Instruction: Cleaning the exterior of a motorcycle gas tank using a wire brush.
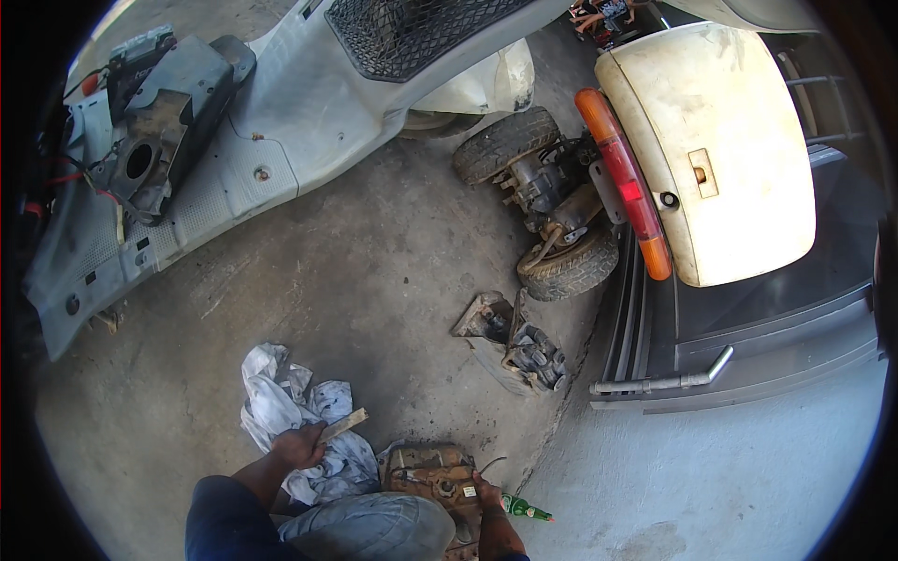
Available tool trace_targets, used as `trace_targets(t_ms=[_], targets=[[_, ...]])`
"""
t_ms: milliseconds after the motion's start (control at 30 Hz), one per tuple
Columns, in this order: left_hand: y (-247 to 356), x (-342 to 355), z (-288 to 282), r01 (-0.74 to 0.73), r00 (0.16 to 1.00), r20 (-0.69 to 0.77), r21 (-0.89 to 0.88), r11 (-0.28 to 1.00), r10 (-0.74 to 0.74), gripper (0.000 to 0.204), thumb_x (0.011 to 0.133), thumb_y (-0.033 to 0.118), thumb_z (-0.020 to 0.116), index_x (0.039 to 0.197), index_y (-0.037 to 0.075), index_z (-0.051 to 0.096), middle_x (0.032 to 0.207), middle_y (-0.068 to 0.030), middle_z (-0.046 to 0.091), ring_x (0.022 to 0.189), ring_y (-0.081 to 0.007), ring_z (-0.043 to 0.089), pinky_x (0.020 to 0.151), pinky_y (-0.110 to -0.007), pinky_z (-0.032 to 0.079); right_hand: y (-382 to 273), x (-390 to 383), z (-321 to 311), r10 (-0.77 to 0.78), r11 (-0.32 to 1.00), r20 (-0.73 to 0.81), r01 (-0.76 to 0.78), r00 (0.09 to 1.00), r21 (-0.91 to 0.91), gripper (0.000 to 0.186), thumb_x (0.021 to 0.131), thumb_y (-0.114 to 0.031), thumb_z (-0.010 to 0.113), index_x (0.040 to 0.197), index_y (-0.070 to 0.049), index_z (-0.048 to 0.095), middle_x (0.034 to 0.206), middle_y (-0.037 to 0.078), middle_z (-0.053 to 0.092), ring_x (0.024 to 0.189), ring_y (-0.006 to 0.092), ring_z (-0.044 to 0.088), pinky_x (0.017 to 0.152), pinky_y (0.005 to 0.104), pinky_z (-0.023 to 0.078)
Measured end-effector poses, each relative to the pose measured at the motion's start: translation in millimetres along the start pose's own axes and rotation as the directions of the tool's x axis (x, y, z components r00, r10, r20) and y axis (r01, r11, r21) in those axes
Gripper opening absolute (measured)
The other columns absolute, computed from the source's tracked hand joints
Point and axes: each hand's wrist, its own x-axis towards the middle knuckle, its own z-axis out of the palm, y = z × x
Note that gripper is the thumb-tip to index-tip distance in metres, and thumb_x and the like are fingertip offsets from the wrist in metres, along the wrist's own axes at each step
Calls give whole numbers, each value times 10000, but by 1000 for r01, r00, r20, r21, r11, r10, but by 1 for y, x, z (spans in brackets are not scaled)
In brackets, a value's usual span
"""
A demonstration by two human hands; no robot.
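Closed around a flat, pale wooden strip (344,425), my left hand (299,446) is over a crumpled white cloth (267,402) lying on the concrete floor. A rusty brown metal tank (426,481), with a round fitting and a small pale label on top, sits in front of me. My right hand (487,491) grips the tank's right side, its fingers partly hidden. A thin dark wire or tube (494,462) sticks out by those fingers. My bent knee in faded jeans (383,524) covers part of the tank's near side.
A green bottle (526,508) lies right of the tank. Farther off are a dirty metal engine part (524,351), a wheeled axle (552,201) and a cream top box (716,150) with a red-orange light. A grey scooter floor panel (271,140) spans the upper left, carrying loose parts.
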Motion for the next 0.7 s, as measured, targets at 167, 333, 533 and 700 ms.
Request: trace_targets(t_ms=[167,333,533,700], targets=[[-2,-4,4,25,1000,3,-2,1000,-25,561,880,357,555,1356,69,484,1032,-192,669,804,-365,688,686,-486,556,-13,2,-6,122,971,102,-97,987,-220,931,855,-826,318,1311,-64,600,1352,219,567,1306,372,491,1096,406,370],[1,16,-1,8,998,65,-14,1000,-8,574,886,373,544,1371,76,464,1080,-200,657,862,-377,683,740,-493,551,26,12,12,-23,987,-74,11,997,-157,936,859,-826,307,1315,-61,596,1368,214,555,1318,380,475,1095,407,373],[4,-8,-6,130,988,88,-6,992,-129,575,886,377,535,1382,97,457,1084,-198,654,881,-382,679,762,-498,548,-34,-8,-10,159,928,139,-100,977,-358,813,941,-730,282,1315,-78,593,1305,240,588,1263,414,511,1094,435,360],[7,-17,-7,115,985,127,3,993,-114,570,903,371,494,1401,102,425,1043,-210,628,795,-377,672,703,-507,542,-15,-14,-6,-64,971,86,82,994,-226,755,999,-640,236,1227,-40,634,1128,272,663,1101,423,617,953,471,473]])
